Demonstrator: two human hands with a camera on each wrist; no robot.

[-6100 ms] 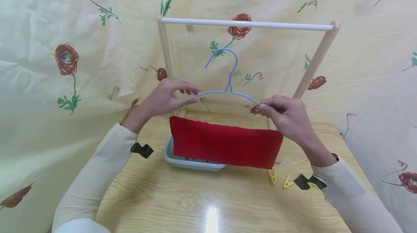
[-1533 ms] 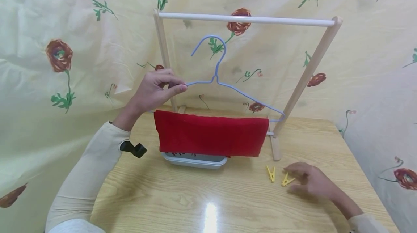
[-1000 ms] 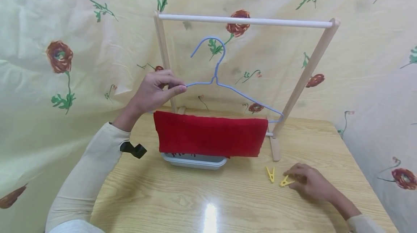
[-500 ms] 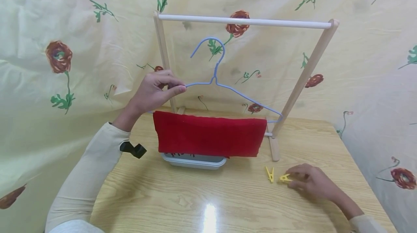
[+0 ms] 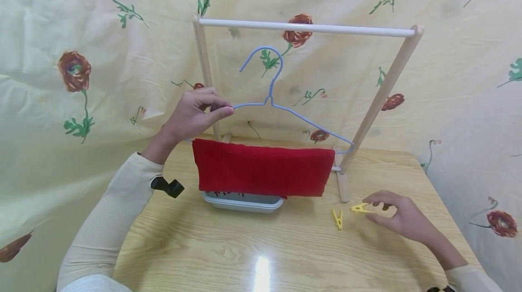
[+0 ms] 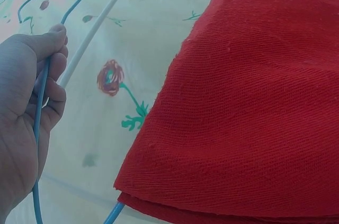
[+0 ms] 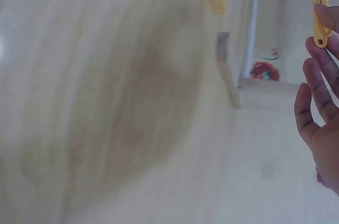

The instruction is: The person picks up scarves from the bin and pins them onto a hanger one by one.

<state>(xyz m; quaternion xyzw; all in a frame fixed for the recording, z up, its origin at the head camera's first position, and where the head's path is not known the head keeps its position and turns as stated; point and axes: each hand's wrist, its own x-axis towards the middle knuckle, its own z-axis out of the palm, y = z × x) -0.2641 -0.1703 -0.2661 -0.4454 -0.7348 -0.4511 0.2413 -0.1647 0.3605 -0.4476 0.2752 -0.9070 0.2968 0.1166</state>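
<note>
My left hand [image 5: 195, 113] pinches the left shoulder of a blue wire hanger [image 5: 302, 117] between thumb and fingers, its hook pointing up below the rack's bar. A folded red cloth [image 5: 263, 169] drapes over the hanger's lower wire; in the left wrist view the cloth [image 6: 238, 107] hangs beside the hand [image 6: 32, 86]. At the right, my right hand [image 5: 401, 215] pinches the legs of a yellow clothespin [image 5: 359, 208], raised over the table. The right wrist view shows that clothespin [image 7: 320, 17] between thumb and fingers. A second yellow clothespin [image 5: 338, 219] lies on the table to its left.
A wooden rack with a white top bar [image 5: 306, 27] stands at the back of the table [image 5: 212, 246]. Partly hidden below the cloth is a light blue tray [image 5: 244, 206] with dark items in it. A flowered curtain [image 5: 122, 20] hangs behind and at both sides.
My right hand let go of the hanger earlier, reached down to the table and picked up the right clothespin, now lifted slightly. The left hand holds the hanger nearly still after moving a little left.
</note>
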